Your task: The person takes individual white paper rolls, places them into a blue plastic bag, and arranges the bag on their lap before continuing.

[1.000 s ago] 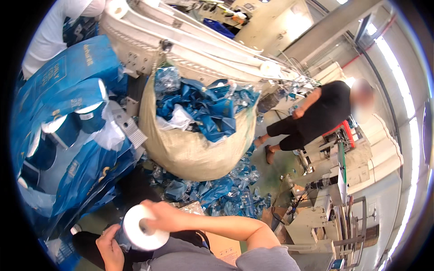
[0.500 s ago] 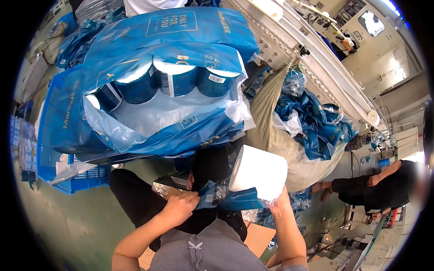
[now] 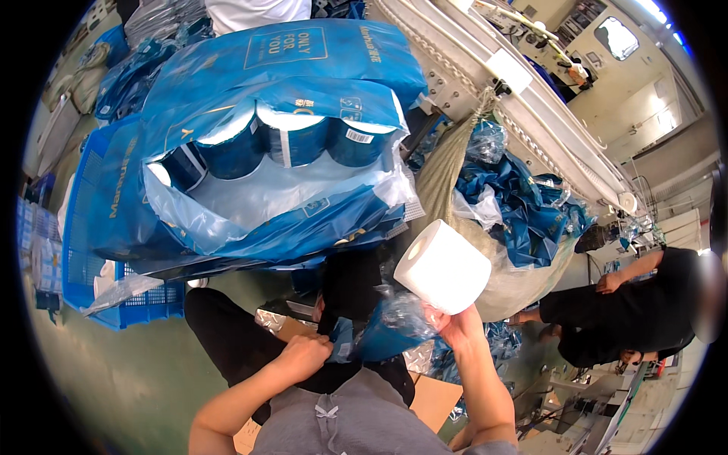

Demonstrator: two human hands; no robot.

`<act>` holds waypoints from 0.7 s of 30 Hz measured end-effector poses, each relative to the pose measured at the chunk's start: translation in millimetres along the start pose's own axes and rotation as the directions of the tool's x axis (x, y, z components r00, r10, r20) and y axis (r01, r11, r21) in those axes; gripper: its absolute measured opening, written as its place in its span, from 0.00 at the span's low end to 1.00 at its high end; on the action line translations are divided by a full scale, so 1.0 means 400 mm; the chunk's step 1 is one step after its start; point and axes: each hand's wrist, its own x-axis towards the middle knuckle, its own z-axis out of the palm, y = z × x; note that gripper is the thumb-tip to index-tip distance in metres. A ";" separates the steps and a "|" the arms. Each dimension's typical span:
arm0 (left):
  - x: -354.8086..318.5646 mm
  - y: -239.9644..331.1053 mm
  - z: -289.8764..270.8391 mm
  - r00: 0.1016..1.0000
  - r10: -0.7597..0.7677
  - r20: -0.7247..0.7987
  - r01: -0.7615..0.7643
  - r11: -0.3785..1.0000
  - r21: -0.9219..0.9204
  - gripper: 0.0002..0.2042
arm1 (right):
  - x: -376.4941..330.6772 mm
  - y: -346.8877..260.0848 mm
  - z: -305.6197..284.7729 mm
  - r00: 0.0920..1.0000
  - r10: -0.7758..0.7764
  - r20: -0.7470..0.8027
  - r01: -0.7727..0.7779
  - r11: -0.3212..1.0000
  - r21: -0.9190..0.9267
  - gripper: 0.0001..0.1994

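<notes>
A bare white paper roll (image 3: pixel 447 269) leans at a tilt above my lap, one round end facing left. Under its lower right side, my right hand (image 3: pixel 461 327) is closed around it, fingers partly hidden by the roll. From beside those fingers a crumpled blue and clear plastic wrapper (image 3: pixel 387 334) hangs down to the left. My left hand (image 3: pixel 305 356) grips the wrapper's lower left end in a pinch. Beyond my knees lies a torn-open blue plastic pack (image 3: pixel 280 231), with several blue-wrapped rolls (image 3: pixel 292 144) in a row inside.
Under the pack stands a blue plastic basket (image 3: pixel 80 227). To the right hangs a beige sack (image 3: pixel 440 178) full of crumpled blue wrappers (image 3: pixel 523 220), beside a conveyor frame (image 3: pixel 455 91). A person in black (image 3: pixel 629 311) is at the far right. Cardboard (image 3: pixel 436 402) lies under my legs.
The roll has turned and risen slightly, showing its hollow end. The wrapper now bunches below it, off the roll. The person at right has shifted.
</notes>
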 end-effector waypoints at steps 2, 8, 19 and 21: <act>0.010 0.007 -0.019 0.969 -0.123 0.213 0.120 0.992 0.030 0.10 | 0.006 -0.014 -0.024 1.000 -0.003 -0.004 0.003 1.000 -0.019 0.19; 0.061 0.040 -0.039 0.979 -0.168 0.114 0.197 0.923 -0.330 0.16 | 0.004 -0.054 -0.047 0.993 -0.118 -0.030 0.118 0.993 0.000 0.18; 0.172 0.106 -0.162 0.944 -0.112 -0.311 -0.182 0.610 -0.772 0.27 | -0.048 -0.069 0.075 0.858 -0.511 0.061 0.508 0.823 -0.253 0.20; 0.178 0.118 -0.204 0.909 -0.163 -0.383 -0.243 0.539 -0.807 0.28 | -0.029 -0.054 0.055 0.843 -0.506 0.180 0.536 0.767 -0.352 0.22</act>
